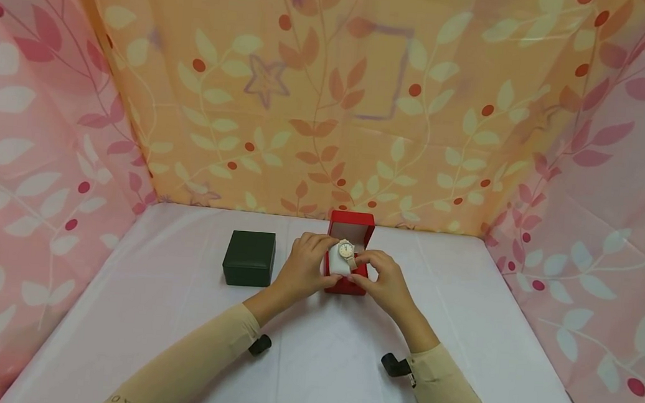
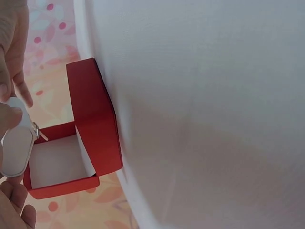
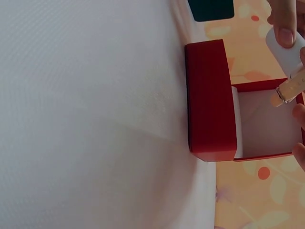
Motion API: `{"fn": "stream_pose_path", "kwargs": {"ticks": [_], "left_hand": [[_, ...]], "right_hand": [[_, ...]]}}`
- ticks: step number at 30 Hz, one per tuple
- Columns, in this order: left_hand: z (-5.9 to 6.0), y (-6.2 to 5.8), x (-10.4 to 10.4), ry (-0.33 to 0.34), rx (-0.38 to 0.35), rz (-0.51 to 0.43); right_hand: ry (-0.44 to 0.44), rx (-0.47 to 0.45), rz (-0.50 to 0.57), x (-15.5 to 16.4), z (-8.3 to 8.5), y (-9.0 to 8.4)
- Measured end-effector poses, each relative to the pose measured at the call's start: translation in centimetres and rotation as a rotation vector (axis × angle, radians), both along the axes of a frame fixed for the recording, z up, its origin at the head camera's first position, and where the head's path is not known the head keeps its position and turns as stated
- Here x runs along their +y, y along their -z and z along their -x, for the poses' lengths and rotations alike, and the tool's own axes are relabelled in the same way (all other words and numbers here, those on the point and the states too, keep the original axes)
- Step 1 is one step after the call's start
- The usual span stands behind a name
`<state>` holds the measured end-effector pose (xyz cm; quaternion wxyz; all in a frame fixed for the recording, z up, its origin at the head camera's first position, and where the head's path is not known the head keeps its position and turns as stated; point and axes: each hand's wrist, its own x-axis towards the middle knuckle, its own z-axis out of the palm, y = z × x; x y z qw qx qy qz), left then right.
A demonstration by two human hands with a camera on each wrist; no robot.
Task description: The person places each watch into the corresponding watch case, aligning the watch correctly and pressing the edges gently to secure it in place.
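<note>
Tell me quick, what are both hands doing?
Left hand: holding the white cushion with the watch.
Right hand: pinching the same cushion over the red box.

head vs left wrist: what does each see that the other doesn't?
Only the head view shows the dark green box closed on the table left of the red box, the watch dial, both sleeves, and the right hand pinching the watch. Only the left wrist view shows the red box's empty white lining from close up. Both show the open red box, and the left hand gripping the white cushion that carries the watch, at the box's opening.
</note>
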<state>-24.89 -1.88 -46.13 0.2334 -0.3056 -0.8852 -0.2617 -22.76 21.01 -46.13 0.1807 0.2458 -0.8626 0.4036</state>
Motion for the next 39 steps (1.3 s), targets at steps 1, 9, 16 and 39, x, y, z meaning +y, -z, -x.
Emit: {"fn": "stream_pose_path", "kwargs": {"ticks": [1,9,16,39], "left_hand": [[0.0,0.0,0.0,0.000,-0.001,-0.002],[-0.7,-0.5,-0.3,0.021,-0.015,-0.023],[-1.3,-1.0,-0.4,0.027,-0.047,-0.023],[-4.1,-1.9,-2.4,0.053,-0.020,-0.120]], "right_hand": [[-0.001,0.003,0.003,-0.1,-0.1,0.0],[0.004,0.056,0.017,-0.3,-0.5,0.1],[0.006,0.109,0.034,-0.6,-1.0,-0.3],[0.018,0.035,0.120,-1.6,-3.3,-0.7]]}}
